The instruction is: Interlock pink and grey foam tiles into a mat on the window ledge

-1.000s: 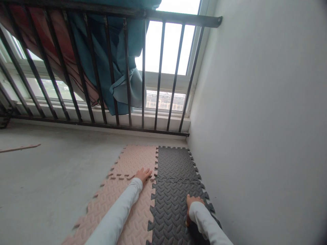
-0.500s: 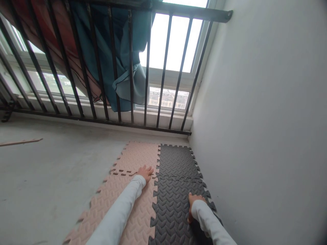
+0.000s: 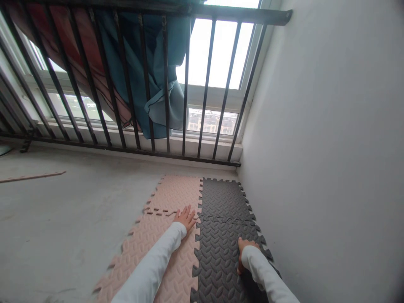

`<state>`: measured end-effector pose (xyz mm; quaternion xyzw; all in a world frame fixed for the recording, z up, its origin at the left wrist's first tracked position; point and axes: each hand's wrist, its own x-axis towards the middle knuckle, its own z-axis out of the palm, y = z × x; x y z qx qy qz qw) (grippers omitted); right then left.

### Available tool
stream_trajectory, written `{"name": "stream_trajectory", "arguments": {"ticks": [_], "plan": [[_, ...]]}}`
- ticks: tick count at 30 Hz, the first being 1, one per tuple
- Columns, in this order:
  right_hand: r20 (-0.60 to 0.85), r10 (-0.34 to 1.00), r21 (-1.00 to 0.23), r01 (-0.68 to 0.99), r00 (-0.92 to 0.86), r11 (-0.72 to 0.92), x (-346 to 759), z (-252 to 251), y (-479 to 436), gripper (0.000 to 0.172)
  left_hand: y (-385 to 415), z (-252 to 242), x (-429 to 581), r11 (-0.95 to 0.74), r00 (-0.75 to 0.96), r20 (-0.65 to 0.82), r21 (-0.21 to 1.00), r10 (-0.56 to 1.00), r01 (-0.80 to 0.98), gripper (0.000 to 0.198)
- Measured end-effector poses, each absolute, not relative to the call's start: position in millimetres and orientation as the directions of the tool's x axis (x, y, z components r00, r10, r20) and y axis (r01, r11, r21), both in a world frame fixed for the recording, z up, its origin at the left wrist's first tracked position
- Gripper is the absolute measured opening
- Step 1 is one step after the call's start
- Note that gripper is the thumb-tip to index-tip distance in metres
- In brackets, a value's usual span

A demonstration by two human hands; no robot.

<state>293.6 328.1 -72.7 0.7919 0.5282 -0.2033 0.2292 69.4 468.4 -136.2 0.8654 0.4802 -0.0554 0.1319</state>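
Observation:
Interlocking foam mat tiles lie on the concrete floor by the wall: pink tiles (image 3: 167, 252) on the left, dark grey tiles (image 3: 221, 235) on the right. My left hand (image 3: 185, 218) lies flat with fingers spread on the toothed seam between the near and far pink tiles, close to the grey column. My right hand (image 3: 243, 248) rests on a near grey tile, palm down, its fingers mostly hidden behind the white sleeve.
A black metal railing (image 3: 164, 92) runs along the window, with blue and red cloth (image 3: 135, 67) draped over it. A white wall (image 3: 331, 147) stands right beside the grey tiles. A thin wooden strip (image 3: 31, 176) lies on the bare concrete at left.
The view has shifted a little to the left and down. My left hand has stayed pressed on the pink seam; my right hand has stayed on the grey tile.

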Motion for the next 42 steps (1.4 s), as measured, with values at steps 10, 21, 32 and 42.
{"name": "stream_trajectory", "arguments": {"ticks": [10, 21, 32, 42], "plan": [[-0.598, 0.693, 0.197, 0.912, 0.402, -0.36, 289.6, -68.1, 330.0, 0.113, 469.1, -141.3, 8.3, -0.382, 0.374, 0.079, 0.231, 0.924, 0.895, 0.035], [-0.604, 0.686, 0.184, 0.909, 0.405, -0.374, 289.2, -63.3, 328.9, 0.116, 447.2, -126.4, 43.6, -0.254, 0.258, -0.048, 0.082, 0.965, 0.964, 0.045], [-0.58, 0.712, 0.16, 0.912, 0.397, -0.378, 288.9, -62.9, 326.5, 0.11, 450.2, -128.9, 27.7, -0.258, 0.27, -0.136, 0.1, 0.953, 0.961, 0.054], [-0.559, 0.716, 0.164, 0.903, 0.417, -0.398, 290.2, -68.7, 327.4, 0.108, 464.7, -126.6, 10.9, -0.155, 0.164, -0.152, 0.072, 0.975, 0.985, 0.049]]}}
